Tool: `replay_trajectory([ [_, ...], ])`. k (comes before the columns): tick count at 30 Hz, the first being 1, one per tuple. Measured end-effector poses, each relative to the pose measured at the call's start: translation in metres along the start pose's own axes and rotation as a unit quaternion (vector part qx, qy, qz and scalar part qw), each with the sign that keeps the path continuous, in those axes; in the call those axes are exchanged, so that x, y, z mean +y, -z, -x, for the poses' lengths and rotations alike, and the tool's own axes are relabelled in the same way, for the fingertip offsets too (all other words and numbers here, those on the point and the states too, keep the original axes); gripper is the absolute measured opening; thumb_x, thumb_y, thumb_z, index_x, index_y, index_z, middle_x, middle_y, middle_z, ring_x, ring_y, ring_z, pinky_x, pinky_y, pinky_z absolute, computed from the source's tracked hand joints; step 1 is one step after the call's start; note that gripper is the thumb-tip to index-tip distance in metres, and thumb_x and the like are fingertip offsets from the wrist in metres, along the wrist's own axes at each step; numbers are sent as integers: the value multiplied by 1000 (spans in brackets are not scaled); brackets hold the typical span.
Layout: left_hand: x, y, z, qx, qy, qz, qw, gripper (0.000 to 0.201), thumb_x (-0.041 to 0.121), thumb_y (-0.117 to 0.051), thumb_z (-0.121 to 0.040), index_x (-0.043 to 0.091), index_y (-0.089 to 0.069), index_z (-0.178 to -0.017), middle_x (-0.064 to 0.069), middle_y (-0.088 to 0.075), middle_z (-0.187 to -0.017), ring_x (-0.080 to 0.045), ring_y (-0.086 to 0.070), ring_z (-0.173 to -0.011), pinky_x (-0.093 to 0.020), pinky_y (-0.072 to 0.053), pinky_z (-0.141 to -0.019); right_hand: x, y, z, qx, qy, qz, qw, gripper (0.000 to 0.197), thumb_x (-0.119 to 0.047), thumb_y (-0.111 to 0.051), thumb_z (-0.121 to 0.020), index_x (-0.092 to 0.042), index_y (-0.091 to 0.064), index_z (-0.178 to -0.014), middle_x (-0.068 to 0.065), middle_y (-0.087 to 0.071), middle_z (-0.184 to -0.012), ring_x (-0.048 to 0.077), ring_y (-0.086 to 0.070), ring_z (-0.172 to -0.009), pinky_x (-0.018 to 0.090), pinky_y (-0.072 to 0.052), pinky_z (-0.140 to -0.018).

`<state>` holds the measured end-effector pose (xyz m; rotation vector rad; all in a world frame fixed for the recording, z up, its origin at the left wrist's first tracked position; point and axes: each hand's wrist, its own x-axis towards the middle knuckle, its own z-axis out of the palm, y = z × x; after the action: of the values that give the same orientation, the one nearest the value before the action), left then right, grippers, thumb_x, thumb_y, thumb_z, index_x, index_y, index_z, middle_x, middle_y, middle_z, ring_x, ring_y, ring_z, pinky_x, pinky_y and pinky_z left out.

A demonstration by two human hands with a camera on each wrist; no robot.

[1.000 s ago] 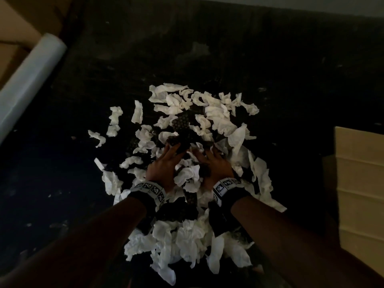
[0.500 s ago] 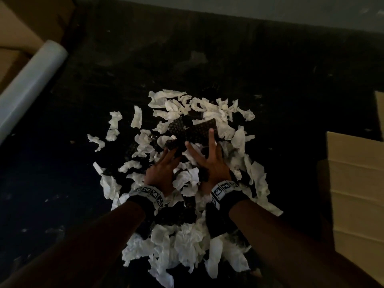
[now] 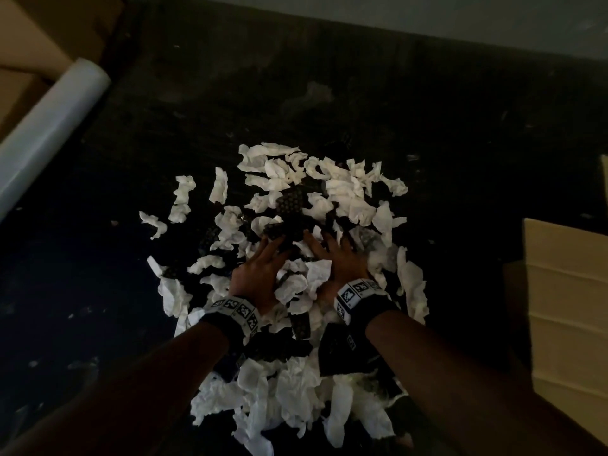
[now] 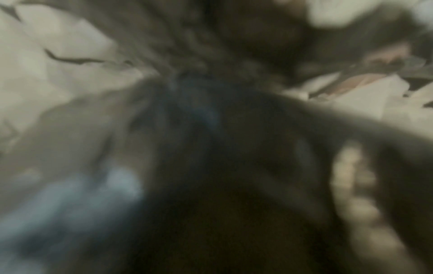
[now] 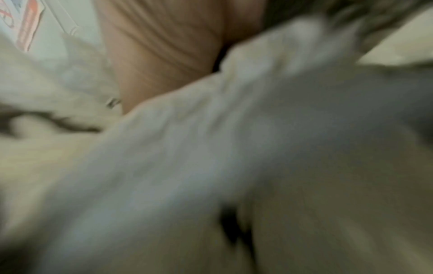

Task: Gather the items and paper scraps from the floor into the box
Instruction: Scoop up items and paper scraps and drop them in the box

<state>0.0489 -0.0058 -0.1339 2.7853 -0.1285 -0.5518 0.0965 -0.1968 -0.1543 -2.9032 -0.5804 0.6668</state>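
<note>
A heap of white crumpled paper scraps (image 3: pixel 345 195) lies spread on the dark floor (image 3: pixel 427 110), mixed with dark patterned pieces (image 3: pixel 291 202). Both hands lie side by side in the middle of the heap, palms down. My left hand (image 3: pixel 263 264) has its fingers spread over scraps and a dark piece. My right hand (image 3: pixel 335 255) rests with straight fingers on the scraps beside it. Crumpled scraps (image 3: pixel 299 281) sit bunched between the two hands. Both wrist views are blurred, showing only pale paper (image 4: pixel 46 55) and pale paper (image 5: pixel 187 148) close up.
A cardboard box (image 3: pixel 566 307) stands at the right edge. A white roll (image 3: pixel 49 133) lies slanted at the left against more cardboard (image 3: pixel 39 24). A grey wall base (image 3: pixel 427 14) runs along the top. Loose scraps (image 3: pixel 151 222) lie off to the left.
My right hand's fingers, raised against a dark patterned piece half a second ago, have come down flat onto the scraps. The left hand has hardly moved.
</note>
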Motion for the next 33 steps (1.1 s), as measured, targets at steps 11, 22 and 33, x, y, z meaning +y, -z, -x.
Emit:
replay_trajectory([
  [11, -3, -5, -2, 0, -1, 0, 1000, 67, 19, -65, -91, 34, -39, -152, 13, -13, -167, -23, -16, -154, -52, -59, -80, 2, -12, 13, 38, 38, -68, 996, 96, -48, -75, -75, -33, -25, -155, 10, -29, -155, 44, -28, -138, 58, -45, -101],
  [22, -5, -9, -1, 27, -5, 23, 999, 68, 15, -69, -86, 31, -46, -149, 7, -24, -165, -26, -27, -151, -51, -59, -76, -2, -15, 23, 100, 28, -114, 988, 88, -51, -59, -84, -46, -7, -155, 7, 17, -164, 45, -36, -136, 51, -58, -79],
  [33, 1, -5, 3, -2, 21, -7, 1000, 76, 22, -66, -88, 41, -32, -153, 17, -10, -166, -21, -37, -144, -45, -58, -84, -3, -12, 17, 29, 11, -67, 997, 96, -56, -71, -76, -32, -25, -156, 8, -29, -160, 43, -30, -141, 58, -43, -103],
])
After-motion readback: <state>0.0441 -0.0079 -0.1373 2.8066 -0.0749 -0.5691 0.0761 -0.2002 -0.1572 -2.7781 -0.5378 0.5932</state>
